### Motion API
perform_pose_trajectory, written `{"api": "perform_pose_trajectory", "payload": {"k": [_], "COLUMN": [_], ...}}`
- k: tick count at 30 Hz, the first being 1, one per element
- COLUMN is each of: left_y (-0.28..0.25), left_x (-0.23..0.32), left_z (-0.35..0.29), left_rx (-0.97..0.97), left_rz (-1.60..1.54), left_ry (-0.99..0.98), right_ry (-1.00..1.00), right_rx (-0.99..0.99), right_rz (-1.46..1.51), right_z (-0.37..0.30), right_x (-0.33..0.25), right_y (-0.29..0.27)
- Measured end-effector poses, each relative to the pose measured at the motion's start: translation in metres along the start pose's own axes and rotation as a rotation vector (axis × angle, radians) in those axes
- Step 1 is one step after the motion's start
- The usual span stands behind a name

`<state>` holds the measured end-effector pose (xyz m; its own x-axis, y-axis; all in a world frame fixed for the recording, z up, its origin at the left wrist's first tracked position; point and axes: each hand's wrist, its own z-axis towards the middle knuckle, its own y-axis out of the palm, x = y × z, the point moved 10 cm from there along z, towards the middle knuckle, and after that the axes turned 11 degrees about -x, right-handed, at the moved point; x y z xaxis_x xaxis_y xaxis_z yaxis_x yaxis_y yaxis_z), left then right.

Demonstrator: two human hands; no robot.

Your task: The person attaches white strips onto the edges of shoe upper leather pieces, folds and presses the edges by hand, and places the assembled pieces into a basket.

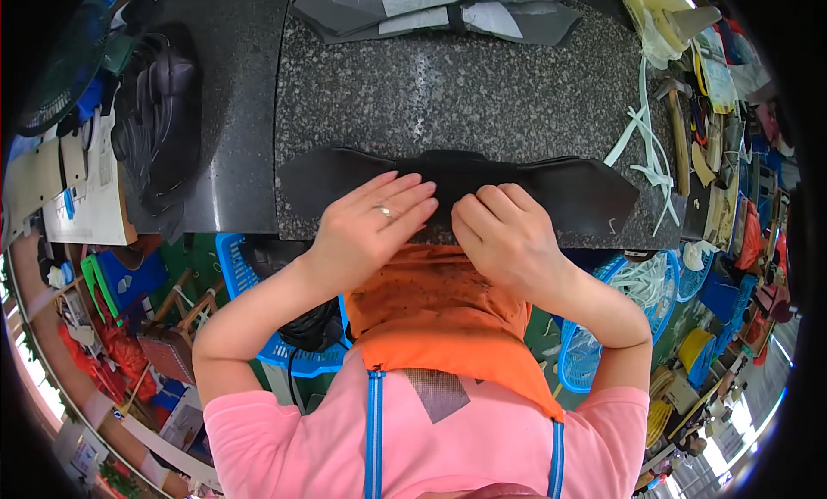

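A wide black leather-like piece (pixel 577 193) with pointed ends lies across the near edge of a speckled stone slab (pixel 508 102). My left hand (pixel 370 223), a ring on one finger, rests flat on its middle with the fingers stretched out. Beside it, my right hand (pixel 510 240) is closed, its bent fingers pressed on the piece near the slab's front edge. The right fingertips are partly hidden, so the exact grip is hard to see. At the far edge lie bundled grey and black pieces (pixel 349 12) with white patches and dark bands.
Black leather-like pieces (pixel 159 111) are piled at the left. Pale strips (pixel 642 146) hang along the slab's right side, beside a hammer (pixel 678 133) and a yellow container (pixel 650 12). Blue baskets (pixel 234 262) stand below the edge on both sides of me.
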<state>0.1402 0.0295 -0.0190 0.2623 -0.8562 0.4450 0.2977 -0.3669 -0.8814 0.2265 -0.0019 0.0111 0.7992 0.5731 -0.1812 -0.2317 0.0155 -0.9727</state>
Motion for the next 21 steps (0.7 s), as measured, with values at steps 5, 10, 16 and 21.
{"api": "perform_pose_trajectory", "payload": {"k": [5,10,16,21], "left_y": [-0.004,-0.007,-0.066,0.010], "left_x": [-0.003,-0.003,-0.034,-0.024], "left_z": [0.000,0.002,-0.023,0.019], "left_rx": [-0.069,-0.016,0.844,0.457], "left_rz": [0.093,0.145,-0.944,-1.958], "left_ry": [-0.078,-0.065,-0.333,-0.330], "right_ry": [0.079,-0.013,0.562,0.464], "right_rx": [-0.026,0.023,0.128,0.211], "right_rz": [-0.015,-0.017,1.346,2.188], "right_z": [0.008,0.006,-0.004,0.009], "right_x": [0.009,0.004,0.077,0.062], "right_y": [0.001,-0.003,-0.022,0.017]}}
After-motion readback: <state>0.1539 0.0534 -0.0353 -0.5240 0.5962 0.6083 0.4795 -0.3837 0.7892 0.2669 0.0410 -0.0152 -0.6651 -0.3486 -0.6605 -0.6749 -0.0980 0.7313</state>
